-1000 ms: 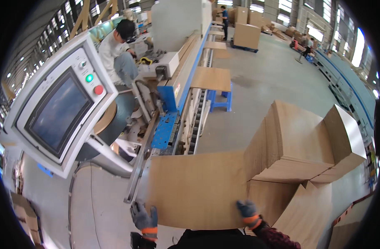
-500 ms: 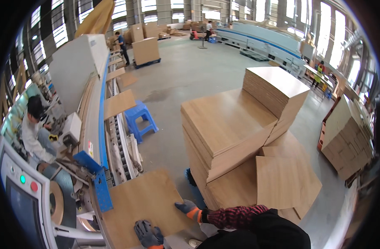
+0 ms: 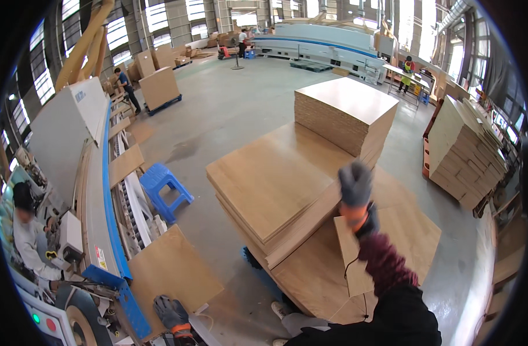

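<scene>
My left hand [image 3: 171,313], in a grey and orange glove, lies flat with fingers apart on the near part of a wood-grain board [image 3: 174,268]. This board rests at the near end of the machine's roller track, beside a blue perforated metal guard [image 3: 131,308]. Out to the right, my gloved right hand [image 3: 356,187] is raised by the near right corner of a stack of wood-grain boards [image 3: 275,179]. Motion smears its fingers, and I cannot tell whether it touches the stack. Below that forearm lie loose boards [image 3: 402,230].
A taller pile of white-topped boards [image 3: 347,101] adjoins the stack. Between track and stack stands a blue plastic stool [image 3: 165,190]. A person [image 3: 30,236] sits left of the long machine [image 3: 96,190]. Another board pile [image 3: 466,153] stands far right.
My right hand has left the board's right edge and swung up and right to the stack. The board has shifted forward along the machine, my left hand still on it. The view has turned right.
</scene>
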Action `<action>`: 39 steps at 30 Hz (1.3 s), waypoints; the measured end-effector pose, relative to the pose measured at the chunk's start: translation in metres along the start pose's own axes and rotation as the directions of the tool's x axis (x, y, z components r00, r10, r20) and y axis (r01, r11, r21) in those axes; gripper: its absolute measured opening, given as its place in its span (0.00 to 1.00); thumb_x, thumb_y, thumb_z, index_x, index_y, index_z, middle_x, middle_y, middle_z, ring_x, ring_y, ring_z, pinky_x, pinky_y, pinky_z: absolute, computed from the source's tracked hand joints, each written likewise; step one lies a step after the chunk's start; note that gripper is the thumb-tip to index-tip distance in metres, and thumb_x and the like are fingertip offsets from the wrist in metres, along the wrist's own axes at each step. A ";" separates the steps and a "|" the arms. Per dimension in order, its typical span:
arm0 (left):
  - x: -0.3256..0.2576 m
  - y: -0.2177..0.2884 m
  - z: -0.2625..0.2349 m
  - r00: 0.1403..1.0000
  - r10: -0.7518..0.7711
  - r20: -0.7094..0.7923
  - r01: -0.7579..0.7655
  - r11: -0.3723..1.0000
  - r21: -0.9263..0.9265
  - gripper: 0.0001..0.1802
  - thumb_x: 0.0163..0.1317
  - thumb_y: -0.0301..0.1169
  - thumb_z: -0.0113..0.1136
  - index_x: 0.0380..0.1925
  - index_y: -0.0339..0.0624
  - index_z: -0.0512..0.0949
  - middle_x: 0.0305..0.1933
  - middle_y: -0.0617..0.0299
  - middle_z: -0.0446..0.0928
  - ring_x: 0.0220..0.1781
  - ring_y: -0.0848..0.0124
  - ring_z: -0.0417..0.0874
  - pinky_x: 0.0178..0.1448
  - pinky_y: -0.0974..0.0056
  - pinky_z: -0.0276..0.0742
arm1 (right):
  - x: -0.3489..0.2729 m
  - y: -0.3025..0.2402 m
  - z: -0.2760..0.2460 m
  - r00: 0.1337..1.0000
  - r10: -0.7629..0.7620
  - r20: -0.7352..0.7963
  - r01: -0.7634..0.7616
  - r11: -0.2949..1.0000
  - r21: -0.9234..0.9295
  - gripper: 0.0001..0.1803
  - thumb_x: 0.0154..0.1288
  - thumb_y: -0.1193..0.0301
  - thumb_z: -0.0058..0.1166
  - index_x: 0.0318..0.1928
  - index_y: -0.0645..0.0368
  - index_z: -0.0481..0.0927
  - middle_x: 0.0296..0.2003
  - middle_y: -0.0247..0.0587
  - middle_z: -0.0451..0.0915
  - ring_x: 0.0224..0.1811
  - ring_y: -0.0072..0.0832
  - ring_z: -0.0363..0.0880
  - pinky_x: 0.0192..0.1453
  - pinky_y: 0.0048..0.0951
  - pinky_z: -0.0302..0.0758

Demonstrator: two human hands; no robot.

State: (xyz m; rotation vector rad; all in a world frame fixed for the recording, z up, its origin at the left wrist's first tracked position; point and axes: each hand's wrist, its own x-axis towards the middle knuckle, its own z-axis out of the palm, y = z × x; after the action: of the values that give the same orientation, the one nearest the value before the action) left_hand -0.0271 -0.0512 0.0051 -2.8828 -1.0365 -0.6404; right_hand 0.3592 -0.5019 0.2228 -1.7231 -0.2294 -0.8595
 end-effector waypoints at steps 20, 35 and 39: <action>0.097 0.026 -0.003 0.998 -0.051 -0.042 0.050 0.998 -0.027 0.26 0.67 0.45 0.43 0.49 0.31 0.73 0.54 0.38 0.71 0.61 0.45 0.67 0.65 0.51 0.60 | 0.193 0.182 -0.081 0.631 0.634 0.447 -0.742 0.661 0.109 0.50 0.48 0.48 0.67 0.65 0.57 0.56 0.47 0.47 0.76 0.48 0.36 0.76 0.48 0.49 0.74; 0.110 0.217 -0.069 0.932 0.071 -0.356 -0.297 0.712 -0.636 0.24 0.67 0.38 0.44 0.52 0.26 0.72 0.54 0.36 0.72 0.58 0.43 0.71 0.65 0.51 0.64 | 0.211 0.143 -0.041 0.407 0.859 0.311 -0.870 0.261 0.419 0.33 0.51 0.48 0.65 0.56 0.46 0.73 0.54 0.37 0.75 0.56 0.34 0.72 0.59 0.42 0.68; 0.108 0.289 -0.117 0.910 0.152 -0.386 -0.405 0.533 -0.743 0.25 0.66 0.38 0.46 0.52 0.24 0.71 0.54 0.34 0.71 0.58 0.41 0.71 0.64 0.49 0.65 | 0.167 0.093 -0.022 0.310 0.867 0.389 -0.922 0.174 0.346 0.29 0.49 0.47 0.66 0.50 0.44 0.75 0.50 0.36 0.77 0.54 0.36 0.72 0.58 0.51 0.67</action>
State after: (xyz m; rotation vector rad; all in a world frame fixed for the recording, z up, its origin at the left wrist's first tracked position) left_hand 0.1814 -0.2280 0.1895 -3.3467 -0.1784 -1.8452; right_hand 0.5209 -0.5988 0.2620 -1.0288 0.4831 0.2438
